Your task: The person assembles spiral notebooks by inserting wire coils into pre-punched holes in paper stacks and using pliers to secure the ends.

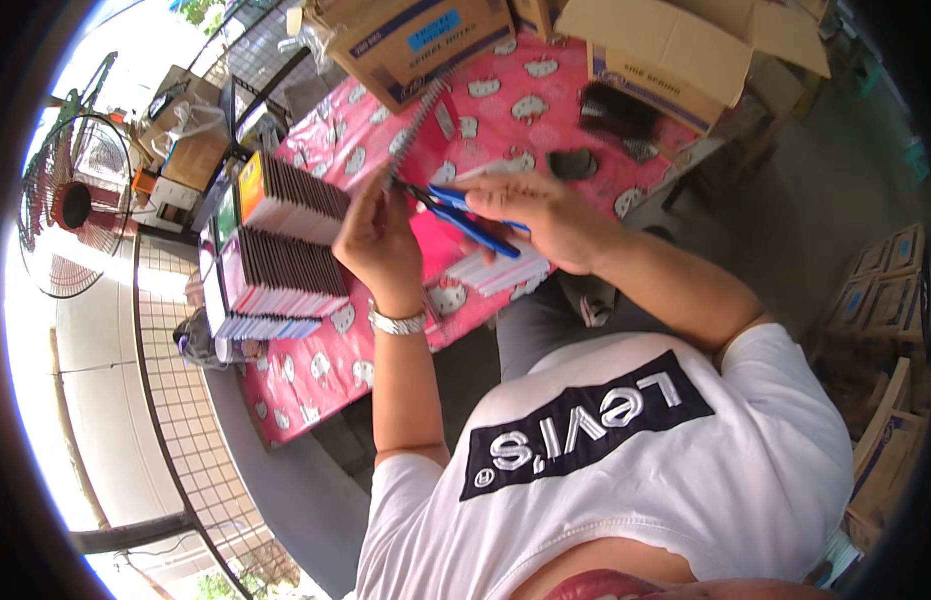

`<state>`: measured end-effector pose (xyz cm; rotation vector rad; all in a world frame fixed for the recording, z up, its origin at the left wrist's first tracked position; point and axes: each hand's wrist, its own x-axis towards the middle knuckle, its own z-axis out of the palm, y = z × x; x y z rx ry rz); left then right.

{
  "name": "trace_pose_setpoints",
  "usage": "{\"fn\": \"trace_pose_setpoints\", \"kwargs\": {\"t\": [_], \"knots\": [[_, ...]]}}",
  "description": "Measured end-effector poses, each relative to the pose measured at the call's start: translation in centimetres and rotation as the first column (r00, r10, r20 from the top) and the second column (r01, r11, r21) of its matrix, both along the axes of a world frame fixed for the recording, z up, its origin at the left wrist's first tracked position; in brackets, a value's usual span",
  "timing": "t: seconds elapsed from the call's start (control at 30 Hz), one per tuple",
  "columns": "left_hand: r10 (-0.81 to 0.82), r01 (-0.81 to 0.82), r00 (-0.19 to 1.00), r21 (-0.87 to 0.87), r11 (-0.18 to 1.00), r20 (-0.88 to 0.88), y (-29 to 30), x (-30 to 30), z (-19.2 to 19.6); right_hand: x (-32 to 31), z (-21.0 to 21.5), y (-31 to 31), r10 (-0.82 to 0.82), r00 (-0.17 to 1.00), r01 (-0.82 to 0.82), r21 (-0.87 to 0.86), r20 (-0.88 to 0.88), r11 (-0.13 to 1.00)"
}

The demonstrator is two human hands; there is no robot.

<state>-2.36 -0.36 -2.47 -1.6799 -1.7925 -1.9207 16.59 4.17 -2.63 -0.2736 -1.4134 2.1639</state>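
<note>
My left hand [378,245] is closed on a spiral notebook [433,135] with a pink cover, held up at a slant with its dark coil running along the edge. My right hand [546,215] grips blue-handled pliers [476,222], whose dark jaws reach the coil's near end beside my left fingers. Whether the jaws are closed on the wire is too small to tell. Beneath my hands lies a pile of notebooks [501,270], partly covered by them. Tall stacks of spiral notebooks [291,265] stand left of my left hand.
A pink patterned cloth [296,385] covers the table. Cardboard boxes [416,50] stand at its far side, with an open carton [666,60] farther right. Near that carton lie a bundle of black coils [618,112] and a small dark dish [573,163]. A fan [78,205] stands far left.
</note>
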Motion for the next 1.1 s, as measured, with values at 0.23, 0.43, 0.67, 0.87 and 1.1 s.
{"fn": "trace_pose_setpoints", "kwargs": {"t": [0.23, 0.43, 0.67, 0.87, 1.1], "knots": [[0.169, -0.167, 0.984, 0.031, 0.985, -0.060, -6.1, -8.0, 1.2, 3.5, -2.8, 4.5, -0.724, 0.687, 0.452, 0.820, -0.067, 0.352], [0.151, -0.371, 0.903, -0.553, 0.746, -0.402, -8.4, -13.1, -5.5, 7.0, -20.1, 8.2, -0.724, 0.551, -0.180, 0.906, 0.415, 0.382], [-0.053, -0.438, 0.862, -0.794, 0.422, -0.504, -5.7, -17.0, -18.5, 5.2, -22.2, 11.7, -0.719, 0.648, 0.009, 0.942, 0.250, 0.335], [0.002, -0.345, 0.927, -0.851, 0.396, -0.375, -8.3, -15.2, -22.6, 12.8, -24.8, 23.1, -0.972, 0.152, -0.011, 0.984, 0.177, 0.178], [0.047, -0.201, 0.978, -0.859, 0.471, -0.203, -11.4, -14.5, -23.5, 12.6, -25.2, 24.0, -0.959, -0.024, -0.324, 0.906, 0.281, 0.273]]}}
